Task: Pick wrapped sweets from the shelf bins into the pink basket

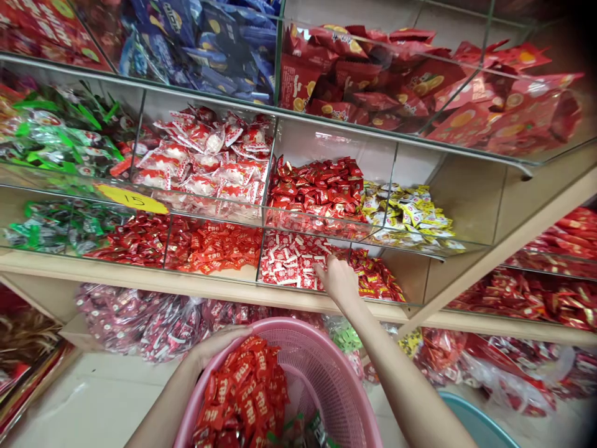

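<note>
My left hand (219,342) grips the rim of a pink plastic basket (326,354) at its far left side. Inside the basket lies a heap of red wrapped candies (252,392), with some green-wrapped candies (317,429) at the bottom. My right hand (339,280) reaches over the front of a low shelf bin, at the right side of the red-and-white wrapped candies (289,258). Its fingers are curled among them; what they hold, if anything, is hidden. Right beside this hand are red-and-yellow candies (377,277).
Clear panels divide the shelf bins. Above are gold-and-red candies (317,186), yellow-and-white candies (415,208) and red snack packs (364,74). A yellow price tag (133,199) hangs at left. Bagged candies (140,317) lie under the shelf; a teal basket (476,423) stands at lower right.
</note>
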Tool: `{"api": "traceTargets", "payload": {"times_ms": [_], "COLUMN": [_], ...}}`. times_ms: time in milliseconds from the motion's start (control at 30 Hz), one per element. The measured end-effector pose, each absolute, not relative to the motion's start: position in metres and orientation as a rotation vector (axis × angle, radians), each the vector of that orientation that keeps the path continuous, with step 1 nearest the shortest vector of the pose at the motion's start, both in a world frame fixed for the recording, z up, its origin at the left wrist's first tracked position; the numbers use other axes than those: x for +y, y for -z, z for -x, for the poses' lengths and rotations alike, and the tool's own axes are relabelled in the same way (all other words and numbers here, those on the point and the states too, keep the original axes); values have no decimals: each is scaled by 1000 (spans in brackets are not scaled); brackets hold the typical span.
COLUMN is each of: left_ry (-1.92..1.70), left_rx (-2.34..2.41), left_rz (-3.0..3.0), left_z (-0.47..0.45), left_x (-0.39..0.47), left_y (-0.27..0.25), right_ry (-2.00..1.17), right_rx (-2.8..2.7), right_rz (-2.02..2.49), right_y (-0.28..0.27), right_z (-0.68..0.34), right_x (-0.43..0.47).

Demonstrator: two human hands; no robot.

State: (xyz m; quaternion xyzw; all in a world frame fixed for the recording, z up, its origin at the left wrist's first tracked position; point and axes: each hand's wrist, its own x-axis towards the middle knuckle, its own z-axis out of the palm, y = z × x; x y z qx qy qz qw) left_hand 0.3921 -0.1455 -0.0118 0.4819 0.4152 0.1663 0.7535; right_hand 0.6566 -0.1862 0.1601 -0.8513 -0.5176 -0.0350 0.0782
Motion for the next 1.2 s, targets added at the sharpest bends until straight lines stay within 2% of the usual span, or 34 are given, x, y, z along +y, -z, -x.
{"api": "traceTargets", "payload": {"times_ms": [367,600,700,800,933,1067,1200], "left_ry": [-346,-344,-330,-330,-357,-355,-363], "left_rx": [872,847,839,870,914,875,857], "left_rz": [-1041,-975,-958,-984,-1047,-1025,-995], "left_z": [-391,-392,-392,-392,-393,-393,-393], "left_x": [-147,-148,-147,-148,-152,-156,-156], "left_y": [11,9,10,8,0,-2,2], "right_ry": [43,133,-134,-385,-512,-547,-550], "right_rx": [-1493,-1494,-1642,-1834,-1887,-1897,-1895], "right_rz": [2559,2393,2251,2335,2480,2477,2462], "right_y": [-149,-155,-124,-71,-13,5,-6], "right_z": [-661,-651,-633,-612,-598,-595,-596], "right_x": [-176,-224,-251,-264,-264,-256,-255]}}
